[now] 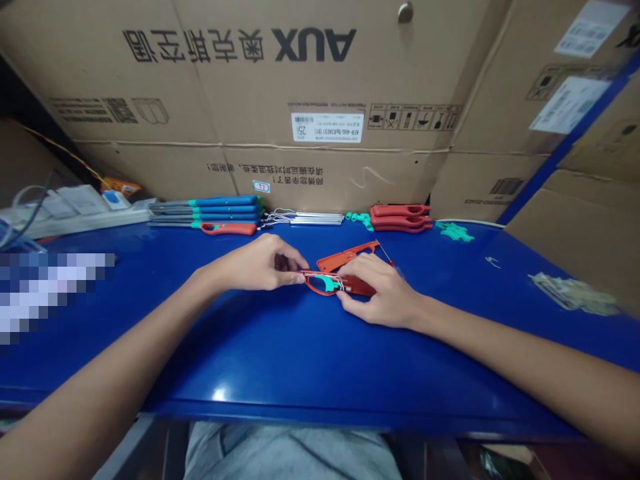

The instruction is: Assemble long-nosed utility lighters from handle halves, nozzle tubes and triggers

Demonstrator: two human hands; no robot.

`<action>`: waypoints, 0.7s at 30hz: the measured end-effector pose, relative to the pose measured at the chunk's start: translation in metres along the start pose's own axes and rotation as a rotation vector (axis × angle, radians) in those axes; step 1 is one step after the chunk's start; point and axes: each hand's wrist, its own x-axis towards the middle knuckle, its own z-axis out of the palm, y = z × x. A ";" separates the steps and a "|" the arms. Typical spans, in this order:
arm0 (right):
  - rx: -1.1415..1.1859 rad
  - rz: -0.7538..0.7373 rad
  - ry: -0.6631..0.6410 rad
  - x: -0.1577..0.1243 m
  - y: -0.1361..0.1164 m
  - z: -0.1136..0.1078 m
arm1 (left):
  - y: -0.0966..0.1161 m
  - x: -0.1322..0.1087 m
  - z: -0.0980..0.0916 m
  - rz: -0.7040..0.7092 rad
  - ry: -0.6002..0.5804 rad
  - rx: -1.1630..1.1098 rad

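Between my hands is a red lighter handle half (310,283) with a teal trigger (329,285) and thin pale wires inside it. My left hand (265,263) pinches its left end between thumb and fingers. Around its right part, my right hand (383,288) is closed, with thumb below and fingers above, hiding some of it. Just behind, a second red handle half (345,255) lies on the blue table (240,360), partly covered by my right fingers. A thin screwdriver-like rod (385,252) leans beside it.
Along the back lie assembled blue lighters (227,208), a red one (230,229), metal tubes (316,219), stacked red handle halves (400,218) and teal triggers (454,231). Small bagged parts (573,293) lie right; a power strip (80,217) lies left. Cardboard (240,87) walls the back.
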 end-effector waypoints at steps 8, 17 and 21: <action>0.033 0.040 -0.066 -0.001 0.001 0.004 | 0.000 0.002 0.003 0.069 -0.033 0.071; 0.083 0.116 -0.184 0.000 -0.001 0.001 | -0.002 0.003 0.005 0.040 -0.051 0.004; 0.100 0.116 -0.184 0.001 0.000 0.002 | -0.002 0.003 0.006 0.035 0.018 -0.007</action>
